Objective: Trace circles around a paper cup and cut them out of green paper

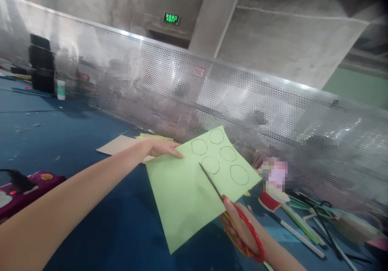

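the green paper sheet (pixel 184 190) is sitting in the lower middle of the frame, lifted off the blue desk (pixel 75 141) and tilted, with five pencilled circles (pixel 228 154) toward its upper right corner. the left hand (pixel 160 148), just left of centre, is pinching the sheet's upper left edge between thumb and fingers, so that grip is narrow and closed on paper. the right hand (pixel 239 228), at the lower right, is holding the red-handled scissors (pixel 242 226) with fingers through the loops; the blades are running up into the sheet toward the circles, and they look nearly closed, though the tip is hard to read against the paper.

the sheet is looking very light and thin, floppy rather than stiff, and easy to crease or tear. it is likely sagging wherever it is unsupported, so holding it at an edge close to the cut line, as the left hand is doing, seems the sound place; pinching over the circles would risk crumpling them. the scissors are rigid and best taken by the loops.

tan card (pixel 121 145) is lying on the desk behind the left hand, pens and sticks (pixel 306 222) are cluttering the lower right, and a perforated metal screen (pixel 212 93) is crossing the frame's middle.
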{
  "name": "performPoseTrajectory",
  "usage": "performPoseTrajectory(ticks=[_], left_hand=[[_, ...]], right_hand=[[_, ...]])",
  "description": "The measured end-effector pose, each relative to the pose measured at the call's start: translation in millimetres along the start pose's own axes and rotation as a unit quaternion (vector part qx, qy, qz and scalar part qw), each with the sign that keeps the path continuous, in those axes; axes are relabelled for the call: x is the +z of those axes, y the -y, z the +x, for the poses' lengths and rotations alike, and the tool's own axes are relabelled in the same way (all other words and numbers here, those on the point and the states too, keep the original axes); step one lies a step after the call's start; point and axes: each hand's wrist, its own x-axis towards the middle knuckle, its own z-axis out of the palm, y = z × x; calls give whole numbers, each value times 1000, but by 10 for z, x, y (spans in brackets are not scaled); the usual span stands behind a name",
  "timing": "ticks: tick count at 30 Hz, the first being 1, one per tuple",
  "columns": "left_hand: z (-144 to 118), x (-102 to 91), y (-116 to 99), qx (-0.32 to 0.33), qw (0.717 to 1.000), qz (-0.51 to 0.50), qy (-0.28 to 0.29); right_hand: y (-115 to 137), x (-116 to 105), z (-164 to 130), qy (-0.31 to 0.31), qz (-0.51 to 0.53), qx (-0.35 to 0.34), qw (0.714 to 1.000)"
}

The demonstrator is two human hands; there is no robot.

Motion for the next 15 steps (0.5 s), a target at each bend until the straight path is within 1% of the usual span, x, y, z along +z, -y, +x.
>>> performPoseTrajectory(ticks=[2,4,6,9,12,15], left_hand=[[3,14,0,-5,1000,-5,-7],[11,28,3,-6,1000,-10,-3],[25,36,11,-3,1000,-17,3],[41,29,29,1,999,-36,-9],[41,9,38,7,998,-56,-28],[36,3,25,23,997,-74,-9]], right_hand=[[-8,40,10,-11,33,22,999],[-24,84,22,-17,69,54,996],[-50,118,33,-24,94,67,993],[-88,144,36,-39,102,41,993],[-110,150,25,-45,77,28,996],[-122,145,-4,-34,77,29,996]])
